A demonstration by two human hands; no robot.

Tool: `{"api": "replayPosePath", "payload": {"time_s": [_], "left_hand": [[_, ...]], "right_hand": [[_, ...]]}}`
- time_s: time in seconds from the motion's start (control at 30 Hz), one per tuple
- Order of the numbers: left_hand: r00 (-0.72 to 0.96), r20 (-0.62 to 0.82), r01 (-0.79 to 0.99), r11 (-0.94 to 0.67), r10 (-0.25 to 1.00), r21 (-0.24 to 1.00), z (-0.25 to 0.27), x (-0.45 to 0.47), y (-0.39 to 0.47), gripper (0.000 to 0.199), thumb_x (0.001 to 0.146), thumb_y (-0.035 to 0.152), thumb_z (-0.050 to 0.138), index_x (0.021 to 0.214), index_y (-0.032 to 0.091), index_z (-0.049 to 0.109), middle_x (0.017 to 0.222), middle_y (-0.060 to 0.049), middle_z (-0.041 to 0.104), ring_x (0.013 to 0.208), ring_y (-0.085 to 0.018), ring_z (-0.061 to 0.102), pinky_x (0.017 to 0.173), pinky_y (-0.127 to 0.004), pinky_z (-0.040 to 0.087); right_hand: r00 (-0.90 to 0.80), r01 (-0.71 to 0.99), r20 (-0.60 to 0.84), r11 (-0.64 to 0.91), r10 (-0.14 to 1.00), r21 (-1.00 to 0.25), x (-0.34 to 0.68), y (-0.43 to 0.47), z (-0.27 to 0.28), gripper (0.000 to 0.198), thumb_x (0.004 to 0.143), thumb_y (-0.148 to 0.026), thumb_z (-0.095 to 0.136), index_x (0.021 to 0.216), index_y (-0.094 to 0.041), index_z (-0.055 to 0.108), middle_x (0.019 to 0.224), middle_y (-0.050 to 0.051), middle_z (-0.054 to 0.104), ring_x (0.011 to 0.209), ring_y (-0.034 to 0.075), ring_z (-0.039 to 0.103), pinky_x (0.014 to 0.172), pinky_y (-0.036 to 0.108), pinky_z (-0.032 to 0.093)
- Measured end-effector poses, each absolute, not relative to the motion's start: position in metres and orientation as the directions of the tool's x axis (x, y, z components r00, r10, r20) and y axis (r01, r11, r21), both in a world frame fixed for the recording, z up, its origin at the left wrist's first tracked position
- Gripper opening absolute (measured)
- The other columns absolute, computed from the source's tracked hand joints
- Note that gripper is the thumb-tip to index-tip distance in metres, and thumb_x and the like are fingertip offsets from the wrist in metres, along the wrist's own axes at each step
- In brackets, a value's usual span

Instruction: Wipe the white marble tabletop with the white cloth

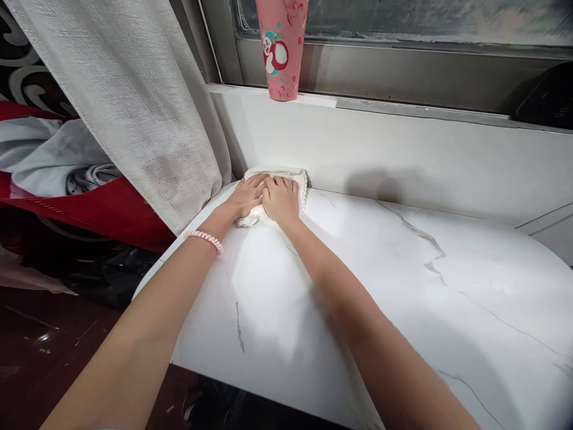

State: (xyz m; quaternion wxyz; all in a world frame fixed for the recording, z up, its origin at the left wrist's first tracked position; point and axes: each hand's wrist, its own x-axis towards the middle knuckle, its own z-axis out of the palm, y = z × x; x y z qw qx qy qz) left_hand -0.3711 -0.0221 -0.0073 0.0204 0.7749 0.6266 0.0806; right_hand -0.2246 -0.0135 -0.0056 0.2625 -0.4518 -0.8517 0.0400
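Note:
A white cloth (302, 183) with a knobbly edge lies bunched on the marble-patterned white table (376, 269), against the wall at its far left corner. My left hand (249, 195) rests on the cloth with its fingers laid out flat, pointing toward the right hand. Beside it and touching it, my right hand (282, 200) presses on the cloth too, fingers slightly spread and palm down. Neither hand wraps around the cloth. A pink coiled band (204, 237) circles my left wrist.
A pink patterned cup (283, 54) stands on the window ledge (371, 107) above the cloth. A pale curtain (147, 95) hangs by the table's left end. Further left is a red container (111, 209) with grey fabric in it. A black object (548, 98) sits on the ledge at right.

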Motion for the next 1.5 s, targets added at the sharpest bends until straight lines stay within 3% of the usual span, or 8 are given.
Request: {"api": "replayPosePath", "payload": {"time_s": [0.47,0.6,0.77,0.9,1.03,1.17,1.33,1.5], "left_hand": [[0.199,0.048,0.968,-0.204,0.979,0.146,0.001,-0.356,-0.079,0.056,0.094,0.034,0.035,0.148,0.019,0.033,0.161,-0.011,0.023,0.149,-0.026,0.015,0.119,-0.050,0.014],[0.219,0.062,0.964,-0.226,0.974,0.144,0.004,-0.347,-0.134,0.055,0.092,0.034,0.038,0.146,0.022,0.035,0.160,-0.010,0.024,0.148,-0.027,0.016,0.118,-0.054,0.015],[0.124,0.111,0.978,-0.140,0.986,0.154,0.003,-0.340,-0.214,0.058,0.092,0.035,0.036,0.148,0.020,0.033,0.159,-0.014,0.026,0.147,-0.031,0.018,0.116,-0.059,0.017],[0.175,0.152,0.968,-0.198,0.973,0.151,-0.002,-0.349,-0.268,0.059,0.093,0.038,0.036,0.149,0.019,0.031,0.158,-0.016,0.027,0.146,-0.034,0.020,0.115,-0.060,0.019],[0.206,0.200,0.961,-0.237,0.958,0.145,-0.007,-0.363,-0.300,0.060,0.094,0.036,0.037,0.152,0.027,0.025,0.159,-0.011,0.025,0.147,-0.033,0.019,0.116,-0.058,0.019],[0.230,0.204,0.950,-0.265,0.951,0.164,-0.006,-0.376,-0.307,0.064,0.095,0.030,0.039,0.154,0.032,0.015,0.160,-0.009,0.023,0.147,-0.032,0.021,0.117,-0.056,0.021],[0.221,0.212,0.945,-0.263,0.952,0.195,-0.005,-0.399,-0.290,0.060,0.094,0.034,0.040,0.152,0.033,0.024,0.159,-0.005,0.027,0.145,-0.032,0.025,0.118,-0.052,0.023],[0.165,0.134,0.958,-0.191,0.977,0.212,-0.002,-0.419,-0.246,0.063,0.092,0.042,0.039,0.152,0.030,0.026,0.158,-0.006,0.030,0.146,-0.031,0.023,0.119,-0.052,0.020]], "right_hand": [[-0.465,0.700,0.433,0.620,0.772,-0.354,-0.209,-0.069,-0.003,0.037,0.096,-0.019,0.034,0.124,-0.017,0.058,0.122,0.013,0.062,0.122,0.027,0.048,0.112,0.051,0.025],[-0.546,0.647,0.431,0.688,0.719,-0.329,-0.196,-0.111,-0.004,0.037,0.096,-0.022,0.034,0.125,-0.016,0.057,0.129,0.013,0.059,0.126,0.028,0.044,0.113,0.053,0.024],[-0.653,0.547,0.419,0.776,0.630,-0.315,-0.187,-0.169,-0.003,0.037,0.097,-0.025,0.035,0.127,-0.018,0.055,0.134,0.011,0.055,0.130,0.028,0.039,0.116,0.053,0.020],[-0.710,0.482,0.403,0.816,0.578,-0.321,-0.186,-0.214,-0.001,0.042,0.098,-0.028,0.036,0.133,-0.013,0.051,0.139,0.016,0.049,0.134,0.032,0.035,0.116,0.056,0.017],[-0.755,0.425,0.380,0.840,0.534,-0.337,-0.189,-0.241,0.003,0.044,0.098,-0.030,0.035,0.136,-0.011,0.049,0.143,0.018,0.045,0.135,0.034,0.032,0.116,0.059,0.016],[-0.773,0.397,0.377,0.853,0.510,-0.339,-0.200,-0.243,0.005,0.043,0.098,-0.031,0.037,0.134,-0.011,0.050,0.142,0.019,0.045,0.134,0.035,0.033,0.114,0.061,0.018],[-0.770,0.390,0.393,0.858,0.503,-0.333,-0.222,-0.228,0.003,0.042,0.097,-0.029,0.037,0.131,-0.010,0.052,0.136,0.019,0.048,0.131,0.035,0.035,0.113,0.061,0.019],[-0.739,0.442,0.386,0.829,0.553,-0.342,-0.243,-0.193,0.001,0.043,0.097,-0.028,0.037,0.133,-0.010,0.051,0.135,0.018,0.049,0.129,0.033,0.037,0.114,0.059,0.019]]}}
